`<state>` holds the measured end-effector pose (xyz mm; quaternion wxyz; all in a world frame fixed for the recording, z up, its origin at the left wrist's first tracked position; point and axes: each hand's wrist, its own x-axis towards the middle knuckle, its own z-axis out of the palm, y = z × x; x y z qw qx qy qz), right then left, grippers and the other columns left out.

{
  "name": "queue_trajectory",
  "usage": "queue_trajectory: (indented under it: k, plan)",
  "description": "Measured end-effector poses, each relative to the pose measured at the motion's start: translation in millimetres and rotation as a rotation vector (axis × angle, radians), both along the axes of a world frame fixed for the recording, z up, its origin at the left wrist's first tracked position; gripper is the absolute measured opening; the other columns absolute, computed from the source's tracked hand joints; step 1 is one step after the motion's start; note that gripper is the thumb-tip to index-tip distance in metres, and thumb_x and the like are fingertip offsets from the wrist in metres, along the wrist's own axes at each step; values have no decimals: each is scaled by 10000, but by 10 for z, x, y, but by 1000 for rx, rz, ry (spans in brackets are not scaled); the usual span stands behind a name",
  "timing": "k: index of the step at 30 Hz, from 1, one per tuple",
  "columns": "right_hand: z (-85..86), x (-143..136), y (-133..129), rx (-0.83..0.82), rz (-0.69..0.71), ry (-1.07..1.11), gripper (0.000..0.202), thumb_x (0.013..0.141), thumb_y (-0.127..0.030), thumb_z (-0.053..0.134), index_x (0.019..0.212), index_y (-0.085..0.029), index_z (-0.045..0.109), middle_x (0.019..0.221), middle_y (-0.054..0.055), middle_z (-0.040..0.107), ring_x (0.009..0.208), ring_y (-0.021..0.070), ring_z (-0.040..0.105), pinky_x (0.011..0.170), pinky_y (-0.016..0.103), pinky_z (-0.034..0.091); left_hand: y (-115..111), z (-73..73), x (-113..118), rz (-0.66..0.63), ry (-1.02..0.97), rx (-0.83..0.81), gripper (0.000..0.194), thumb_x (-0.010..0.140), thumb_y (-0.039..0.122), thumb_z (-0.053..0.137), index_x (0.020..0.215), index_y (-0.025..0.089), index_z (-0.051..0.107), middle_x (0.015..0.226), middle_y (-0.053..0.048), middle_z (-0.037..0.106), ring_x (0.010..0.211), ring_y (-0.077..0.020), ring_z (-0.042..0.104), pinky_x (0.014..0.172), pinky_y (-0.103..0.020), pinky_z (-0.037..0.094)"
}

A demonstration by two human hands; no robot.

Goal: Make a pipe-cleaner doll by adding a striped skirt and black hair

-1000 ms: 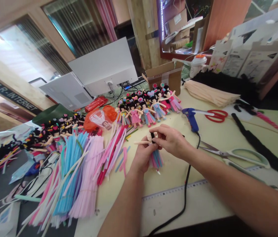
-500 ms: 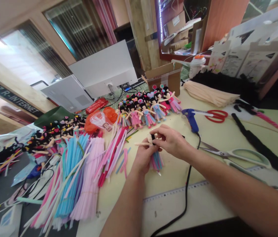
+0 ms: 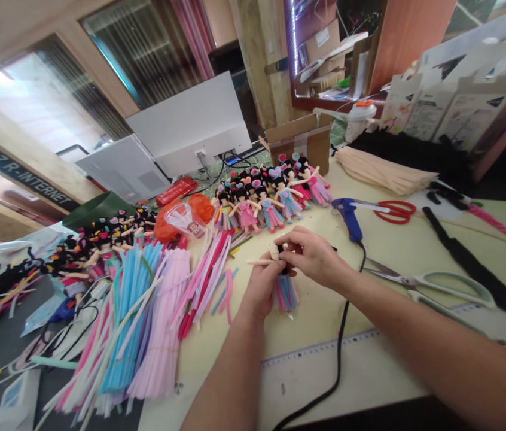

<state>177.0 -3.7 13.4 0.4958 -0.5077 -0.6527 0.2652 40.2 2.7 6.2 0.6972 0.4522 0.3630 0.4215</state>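
Observation:
Between my hands is a small pipe-cleaner doll (image 3: 284, 293) with a cream head and arm, some black at the head, and a striped pink and blue skirt hanging down. My left hand (image 3: 262, 286) is closed around its body from the left, one cream arm poking out past the fingers. My right hand (image 3: 307, 254) pinches at the head, thumb and fingers bent over the black part. Fingers cover much of the doll's face and upper body. Just beyond my hands stand several finished dolls (image 3: 246, 209) with black hair and colourful dresses.
Bundles of blue pipe cleaners (image 3: 130, 323) and pale pink ones (image 3: 165, 323) lie left. To the right are a blue glue gun (image 3: 350, 218) with a black cord, red-handled scissors (image 3: 396, 211) and larger scissors (image 3: 454, 284). A cardboard box (image 3: 304, 143) sits behind the dolls.
Both hands stay almost in place around the doll. The doll has turned slightly, with less black showing at the head and more pink in the skirt.

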Motion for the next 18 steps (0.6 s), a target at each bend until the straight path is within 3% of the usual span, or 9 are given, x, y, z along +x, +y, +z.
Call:
queue_trajectory:
  k: [9,18]
  plan:
    - [25,-9,-16,-36,7,57,137,780,-167,593,878,-190,686,776,-12,536,496,76,528,490,234,456,-19,21,10,-7,6,1,267,641,305,721,848,158,638,765,-20,598,730,-155,570,696,-305,480]
    - [-38,-22,12,8,23,63,120,764,-145,583,847,-196,653,746,-12,549,555,106,542,557,263,457,-24,20,23,28,33,8,270,625,322,726,811,150,633,715,-10,584,693,-148,570,660,-286,472]
